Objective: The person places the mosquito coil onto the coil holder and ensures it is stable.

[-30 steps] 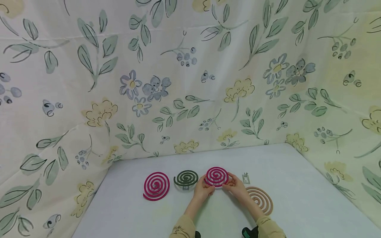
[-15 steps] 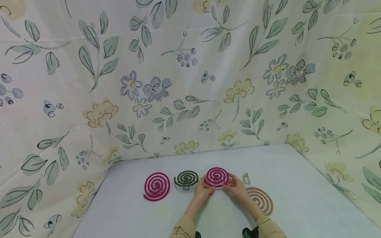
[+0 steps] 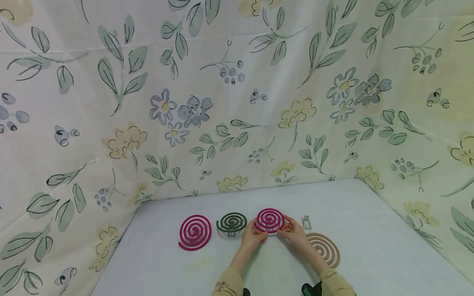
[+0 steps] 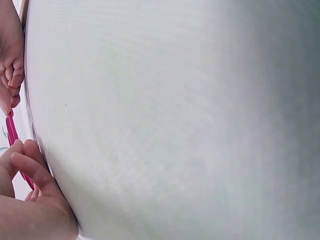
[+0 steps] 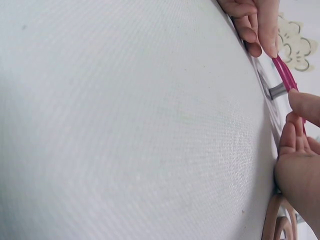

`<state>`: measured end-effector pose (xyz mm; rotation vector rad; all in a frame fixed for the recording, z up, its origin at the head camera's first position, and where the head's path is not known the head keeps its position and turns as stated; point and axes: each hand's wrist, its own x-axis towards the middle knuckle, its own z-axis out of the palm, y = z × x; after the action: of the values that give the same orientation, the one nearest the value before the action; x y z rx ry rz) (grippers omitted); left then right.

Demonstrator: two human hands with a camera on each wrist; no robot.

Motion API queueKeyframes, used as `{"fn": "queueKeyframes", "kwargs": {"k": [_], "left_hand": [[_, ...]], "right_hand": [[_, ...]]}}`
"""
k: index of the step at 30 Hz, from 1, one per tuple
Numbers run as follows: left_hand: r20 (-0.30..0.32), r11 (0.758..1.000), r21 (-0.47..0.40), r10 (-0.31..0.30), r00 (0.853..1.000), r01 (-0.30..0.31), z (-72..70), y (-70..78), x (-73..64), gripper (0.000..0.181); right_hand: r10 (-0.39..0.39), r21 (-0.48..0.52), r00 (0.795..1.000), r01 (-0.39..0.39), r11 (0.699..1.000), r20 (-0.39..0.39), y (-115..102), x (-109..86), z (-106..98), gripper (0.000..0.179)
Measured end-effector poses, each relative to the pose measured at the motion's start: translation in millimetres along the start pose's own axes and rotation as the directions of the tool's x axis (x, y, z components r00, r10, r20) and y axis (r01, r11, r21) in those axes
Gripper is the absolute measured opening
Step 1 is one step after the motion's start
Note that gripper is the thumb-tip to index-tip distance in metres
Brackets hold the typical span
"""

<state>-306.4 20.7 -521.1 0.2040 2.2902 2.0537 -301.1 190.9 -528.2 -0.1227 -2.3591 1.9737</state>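
Observation:
A magenta mosquito coil (image 3: 270, 220) lies level between my two hands, a little above the table. My left hand (image 3: 253, 233) pinches its left edge, and my right hand (image 3: 292, 231) pinches its right edge. Beneath this coil, a small grey metal stand (image 5: 277, 90) shows in the right wrist view, rising from the table to the coil's underside. Part of the magenta rim (image 4: 12, 127) also appears between both hands in the left wrist view. Left of my hands, a dark green mosquito coil (image 3: 231, 222) sits raised on a metal stand (image 3: 231, 234).
Another magenta coil (image 3: 194, 232) is at the far left of the white table (image 3: 385, 242). A tan coil (image 3: 326, 250) lies partly under my right forearm. Behind it is a flat metal stand (image 3: 306, 222). Floral cloth (image 3: 237, 102) encloses the table's back and sides.

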Motion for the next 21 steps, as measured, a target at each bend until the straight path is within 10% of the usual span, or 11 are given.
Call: {"fn": "queueKeyframes", "kwargs": {"k": [21], "left_hand": [[-0.002, 1.000, -0.001, 0.007, 1.000, -0.007, 0.1, -1.1, -0.7, 0.065]], "right_hand": [[0.037, -0.005, 0.999, -0.038, 0.999, -0.023, 0.3, 0.2, 1.3, 0.067]]}}
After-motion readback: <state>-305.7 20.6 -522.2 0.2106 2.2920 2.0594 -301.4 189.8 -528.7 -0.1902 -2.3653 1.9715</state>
